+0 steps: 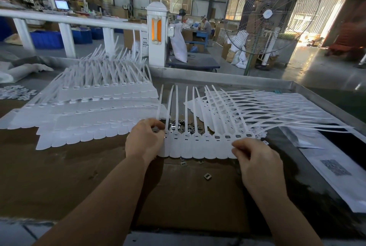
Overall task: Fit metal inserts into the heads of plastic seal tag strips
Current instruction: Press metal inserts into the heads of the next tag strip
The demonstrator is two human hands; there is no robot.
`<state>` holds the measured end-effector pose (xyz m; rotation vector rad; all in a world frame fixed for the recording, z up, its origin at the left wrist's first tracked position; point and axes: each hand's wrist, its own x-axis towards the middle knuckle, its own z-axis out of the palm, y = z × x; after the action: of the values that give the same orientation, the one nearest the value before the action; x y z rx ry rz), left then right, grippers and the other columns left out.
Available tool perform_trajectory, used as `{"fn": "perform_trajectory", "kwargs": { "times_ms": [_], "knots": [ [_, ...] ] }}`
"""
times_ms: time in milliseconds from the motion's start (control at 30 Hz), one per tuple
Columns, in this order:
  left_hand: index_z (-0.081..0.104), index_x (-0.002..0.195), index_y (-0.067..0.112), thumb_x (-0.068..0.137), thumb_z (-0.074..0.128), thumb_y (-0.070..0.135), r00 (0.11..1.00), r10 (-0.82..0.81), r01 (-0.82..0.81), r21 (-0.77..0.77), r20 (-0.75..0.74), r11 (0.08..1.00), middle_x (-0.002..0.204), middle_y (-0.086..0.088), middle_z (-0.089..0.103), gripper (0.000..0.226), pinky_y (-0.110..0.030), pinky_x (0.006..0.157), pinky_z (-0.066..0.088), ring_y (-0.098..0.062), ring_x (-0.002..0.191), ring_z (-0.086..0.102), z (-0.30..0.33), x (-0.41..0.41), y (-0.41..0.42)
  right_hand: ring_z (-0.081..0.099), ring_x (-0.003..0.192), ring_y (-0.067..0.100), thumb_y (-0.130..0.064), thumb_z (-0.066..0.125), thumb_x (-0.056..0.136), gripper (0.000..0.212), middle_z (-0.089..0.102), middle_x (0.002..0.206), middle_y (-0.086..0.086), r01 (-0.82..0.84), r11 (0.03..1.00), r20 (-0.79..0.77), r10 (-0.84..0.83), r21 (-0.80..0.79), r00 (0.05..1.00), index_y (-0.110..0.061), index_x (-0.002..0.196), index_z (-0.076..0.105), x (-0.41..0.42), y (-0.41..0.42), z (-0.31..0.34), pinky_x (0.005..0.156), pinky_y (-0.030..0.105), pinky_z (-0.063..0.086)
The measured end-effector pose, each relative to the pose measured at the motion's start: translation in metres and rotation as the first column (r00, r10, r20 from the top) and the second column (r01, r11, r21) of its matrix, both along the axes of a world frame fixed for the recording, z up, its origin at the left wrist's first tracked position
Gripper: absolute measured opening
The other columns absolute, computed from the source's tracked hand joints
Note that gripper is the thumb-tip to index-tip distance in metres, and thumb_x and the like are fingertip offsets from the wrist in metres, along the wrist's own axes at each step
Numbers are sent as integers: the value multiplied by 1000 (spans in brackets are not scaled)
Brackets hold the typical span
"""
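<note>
Your left hand (pixel 145 139) pinches the left end of a joined row of white seal tags (pixel 198 146), fingers curled round the end tag's head; your right hand (pixel 255 158) pinches the row's right end, fingers bent over the tag edge. Hands are well apart, one at each end. That row lies crosswise on the tabletop (pixel 79 166) just beyond your wrists, rounded tag ends toward you, heads in a line, long thin tails running away from you and fanning slightly. Several heads toward the right show a dark insert; I cannot tell for the others. Loose metal inserts (pixel 207 176) lie on the cardboard near you and in a small heap (pixel 184 125) behind the row. Farther left sit stacked rows of tags (pixel 89 111), tails pointing away; farther right, another fanned pile (pixel 257 107).
</note>
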<state>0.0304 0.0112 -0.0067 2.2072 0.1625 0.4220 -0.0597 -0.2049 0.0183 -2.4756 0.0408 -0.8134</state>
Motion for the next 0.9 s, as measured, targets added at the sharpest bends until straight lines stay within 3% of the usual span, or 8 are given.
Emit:
{"fn": "perform_trajectory", "kwargs": {
  "times_ms": [233, 400, 633, 900],
  "knots": [
    [59, 87, 36, 88, 59, 25, 1000, -5, 5, 11, -2, 1000, 102, 9, 59, 11, -15, 52, 35, -5, 75, 52, 0, -1, 0, 56, 80, 14, -13, 61, 88, 9, 64, 88, 0, -59, 992, 24, 63, -114, 998, -12, 93, 68, 31, 10, 7, 74, 28, 47],
    [59, 85, 37, 87, 60, 25, 1000, -2, 2, 10, 5, 1000, 102, 9, 60, 12, -16, 53, 37, -7, 81, 54, 0, 0, 0, 55, 83, 17, -15, 57, 91, 11, 62, 89, 0, -44, 988, 42, 51, -149, 998, -13, 94, 67, 49, 17, 3, 72, 32, 49],
    [59, 85, 37, 87, 60, 25, 1000, 15, -15, 4, -9, 1000, 102, 8, 60, 12, -16, 51, 34, -8, 81, 55, 0, 0, 0, 60, 70, 22, -4, 67, 83, 2, 65, 77, 7, -62, 990, 146, 81, -128, 986, -6, 83, 68, 48, 13, -11, 60, 37, 53],
    [60, 84, 37, 87, 59, 25, 1000, -1, 1, -2, -15, 1000, 100, 9, 59, 12, -21, 56, 45, -6, 75, 53, 2, -2, -2, 60, 81, 21, -6, 61, 86, 10, 67, 86, 7, -47, 998, 106, 51, -43, 993, -5, 92, 69, 49, 5, -15, 74, 30, 48]
  ]
}}
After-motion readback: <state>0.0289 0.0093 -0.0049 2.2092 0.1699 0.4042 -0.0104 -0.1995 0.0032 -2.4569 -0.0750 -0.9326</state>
